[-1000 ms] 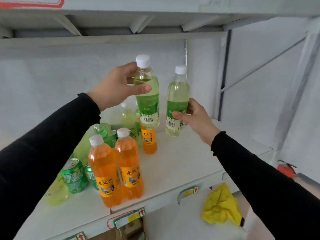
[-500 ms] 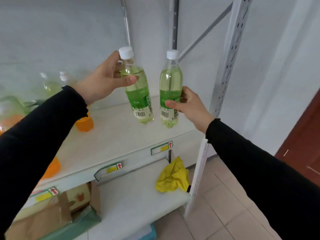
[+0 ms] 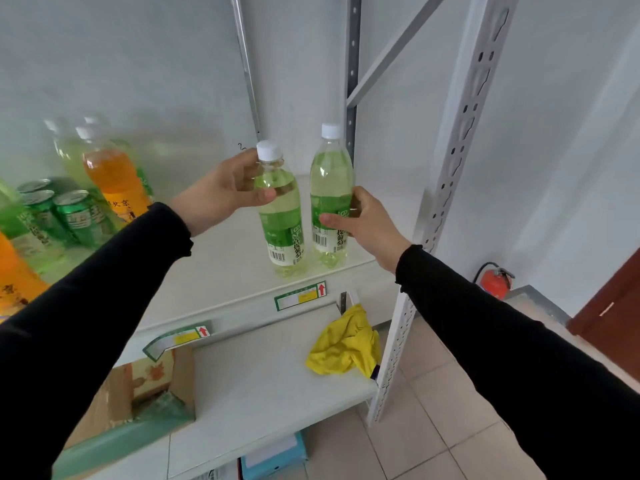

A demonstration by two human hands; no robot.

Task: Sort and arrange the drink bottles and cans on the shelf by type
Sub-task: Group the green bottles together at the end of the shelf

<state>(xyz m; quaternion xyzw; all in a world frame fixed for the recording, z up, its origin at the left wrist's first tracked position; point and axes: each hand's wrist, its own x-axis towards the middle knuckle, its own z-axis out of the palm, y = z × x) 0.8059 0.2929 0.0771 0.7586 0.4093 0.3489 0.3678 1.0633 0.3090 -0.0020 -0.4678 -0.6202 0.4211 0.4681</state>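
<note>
The two bottles (image 3: 280,216) (image 3: 330,199) I hold are pale green with white caps and green-and-white barcoded labels, against my black sleeves (image 3: 104,299). Orange bottles (image 3: 116,178) and green cans (image 3: 81,216) stand on the white shelf (image 3: 221,268); a yellow cloth (image 3: 343,348) lies below.

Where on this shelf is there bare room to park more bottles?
Bare shelf board runs between the green cans and the two green bottles held by the left hand and right hand. There is more behind those bottles, toward the back wall. The left end is crowded with cans and orange bottles.
</note>
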